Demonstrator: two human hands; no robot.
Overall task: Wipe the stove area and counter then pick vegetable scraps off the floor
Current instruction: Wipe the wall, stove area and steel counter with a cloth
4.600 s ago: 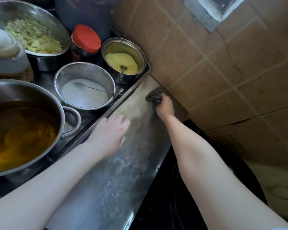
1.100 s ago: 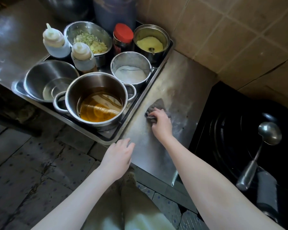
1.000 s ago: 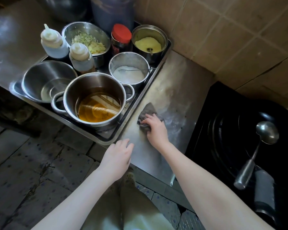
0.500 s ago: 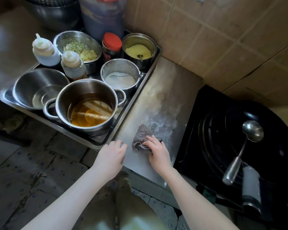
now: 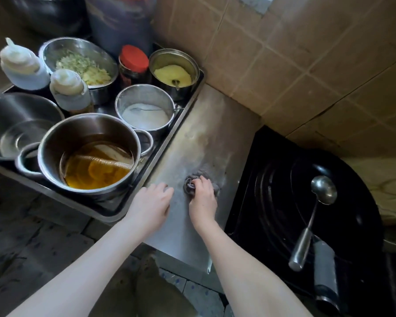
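A narrow steel counter (image 5: 206, 133) runs between a tray of pots on the left and a black wok on the right; its surface is smeared. My right hand (image 5: 202, 200) grips a bunched grey cloth (image 5: 190, 184) and presses it onto the counter near the front edge. My left hand (image 5: 150, 205) rests flat on the counter's front left corner, fingers relaxed, just left of the cloth. The floor (image 5: 32, 243) below is dark tile; no scraps are plainly visible on it.
A steel tray (image 5: 114, 212) holds a pot of amber oil (image 5: 89, 156), a salt pot (image 5: 145, 112), a yellow-powder pot (image 5: 173, 72), a bowl of chopped vegetables (image 5: 78, 62), two squeeze bottles and a red-lidded jar (image 5: 133, 62). A ladle (image 5: 316, 216) lies in the black wok (image 5: 306, 213). Tiled wall behind.
My right hand has dragged the cloth from the back of the counter by the wall toward the front edge. My left hand stayed at the counter's front left corner.
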